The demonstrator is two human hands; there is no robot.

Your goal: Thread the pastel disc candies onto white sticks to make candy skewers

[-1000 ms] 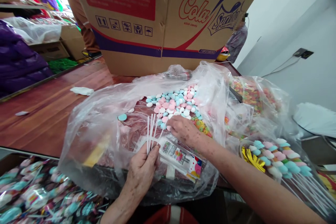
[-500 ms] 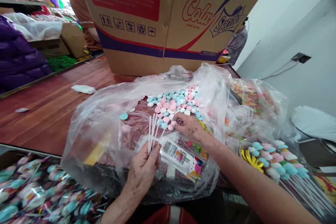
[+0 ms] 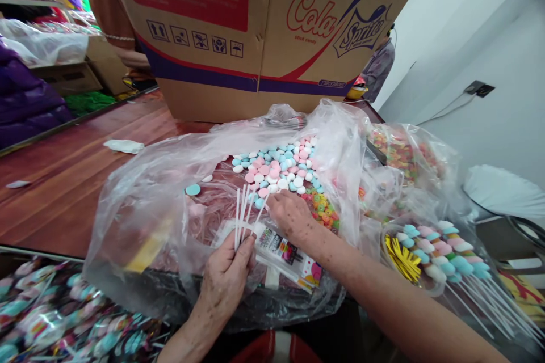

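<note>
My left hand [image 3: 230, 272] is closed around several thin white lollipop sticks [image 3: 242, 210] that fan upward, one leaning apart to the right. My right hand [image 3: 289, 214] is closed in a pinch by the top of that leaning stick; what its fingertips hold is hidden. Just beyond lies a pile of pink, blue and white round candies [image 3: 272, 167] on a clear plastic sheet [image 3: 140, 210]. Yellow, green and orange ring candies [image 3: 324, 207] lie right of my right hand. Printed clear packets [image 3: 281, 247] rest beneath my right wrist.
A large cardboard box [image 3: 213, 91] stands behind the candies. At right are finished candy sticks [image 3: 451, 255], gold twist ties [image 3: 402, 258] and a bag of ring candies [image 3: 400, 150]. Wrapped candies [image 3: 63, 317] fill a container at lower left. A person [image 3: 113, 17] is behind the box.
My right hand has moved from the candy pile down to the leaning stick's top. The left hand still holds the sticks. The whole view has shifted slightly.
</note>
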